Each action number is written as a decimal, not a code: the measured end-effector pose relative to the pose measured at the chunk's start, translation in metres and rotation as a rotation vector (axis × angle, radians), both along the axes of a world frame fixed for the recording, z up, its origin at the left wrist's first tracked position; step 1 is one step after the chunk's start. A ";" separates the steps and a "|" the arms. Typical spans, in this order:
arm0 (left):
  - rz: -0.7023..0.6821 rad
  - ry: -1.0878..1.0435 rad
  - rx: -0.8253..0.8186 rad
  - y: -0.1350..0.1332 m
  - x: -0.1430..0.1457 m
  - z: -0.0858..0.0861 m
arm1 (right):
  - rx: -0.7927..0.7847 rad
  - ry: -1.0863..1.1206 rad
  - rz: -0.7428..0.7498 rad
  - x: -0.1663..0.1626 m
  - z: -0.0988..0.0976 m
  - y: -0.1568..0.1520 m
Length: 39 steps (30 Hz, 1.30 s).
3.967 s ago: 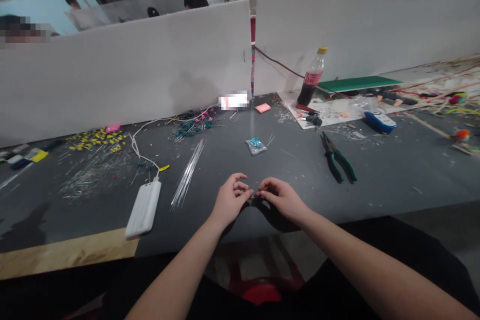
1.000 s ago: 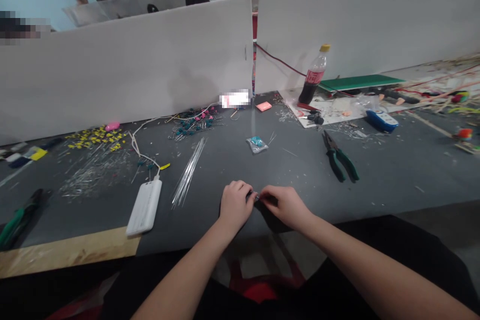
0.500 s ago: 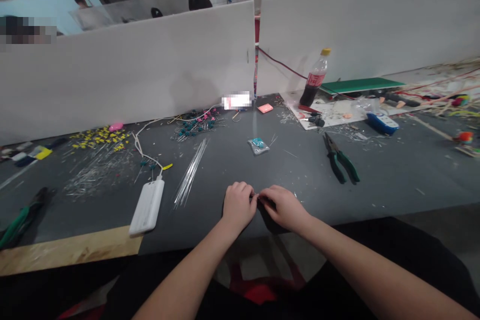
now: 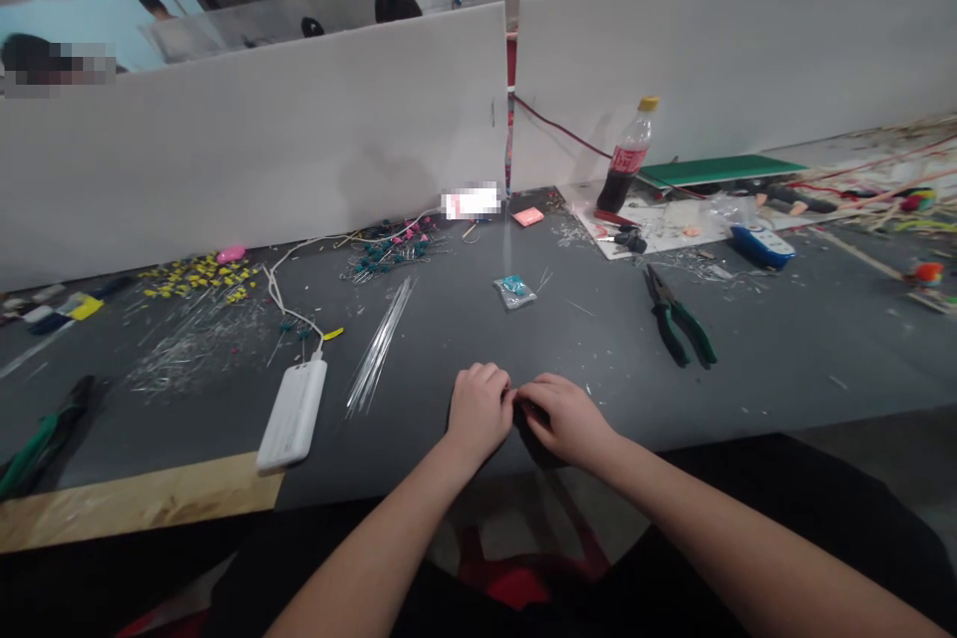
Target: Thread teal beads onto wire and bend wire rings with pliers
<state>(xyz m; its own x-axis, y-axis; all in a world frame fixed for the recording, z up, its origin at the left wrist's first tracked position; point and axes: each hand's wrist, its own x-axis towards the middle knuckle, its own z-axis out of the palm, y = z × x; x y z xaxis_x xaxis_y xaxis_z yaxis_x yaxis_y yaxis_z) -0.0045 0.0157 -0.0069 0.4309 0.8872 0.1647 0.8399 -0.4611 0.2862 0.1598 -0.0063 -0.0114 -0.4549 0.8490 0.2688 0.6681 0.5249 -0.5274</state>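
My left hand [image 4: 479, 411] and my right hand [image 4: 566, 416] meet fingertip to fingertip near the front edge of the grey table [image 4: 419, 439]. Both are closed in a pinch, and whatever sits between the fingers is too small or hidden to make out. Beyond them lies a small clear packet of blue material [image 4: 515, 291]. A bundle of thin straight metal wires [image 4: 380, 347] rests left of my left hand. To the right of my right hand are pliers with green handles [image 4: 679, 317], their jaws pointing away from me.
A white power bank [image 4: 294, 415] with a cable lies at left, near yellow pieces [image 4: 198, 276] and loose wire bits. Other green-handled pliers [image 4: 49, 434] are far left. A cola bottle [image 4: 628, 155] stands by the white partition [image 4: 261, 140]. Several people are behind it.
My hands have shifted very slightly, and the fingertips are drawn a little closer together. Everything on the table stays where it was.
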 end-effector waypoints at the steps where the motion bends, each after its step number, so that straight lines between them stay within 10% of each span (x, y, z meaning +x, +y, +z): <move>1: 0.007 -0.001 -0.002 0.000 0.001 0.000 | 0.002 -0.002 -0.003 0.000 0.000 0.000; 15: 0.079 -0.087 -0.036 0.001 0.005 -0.002 | -0.056 0.074 0.008 -0.002 -0.008 -0.002; 26: 0.012 -0.319 -0.024 -0.004 -0.004 0.007 | -0.457 0.524 -0.168 0.008 0.006 0.011; 39: -0.096 -0.388 0.324 -0.006 -0.012 0.016 | -0.729 0.930 -0.236 0.008 0.014 0.005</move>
<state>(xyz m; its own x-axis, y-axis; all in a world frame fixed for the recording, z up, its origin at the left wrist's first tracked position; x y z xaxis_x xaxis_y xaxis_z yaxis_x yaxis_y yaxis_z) -0.0170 0.0100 0.0088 0.3606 0.7237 0.5884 0.6494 -0.6476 0.3986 0.1678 -0.0017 0.0027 -0.1551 0.9738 -0.1662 -0.0857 -0.1809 -0.9798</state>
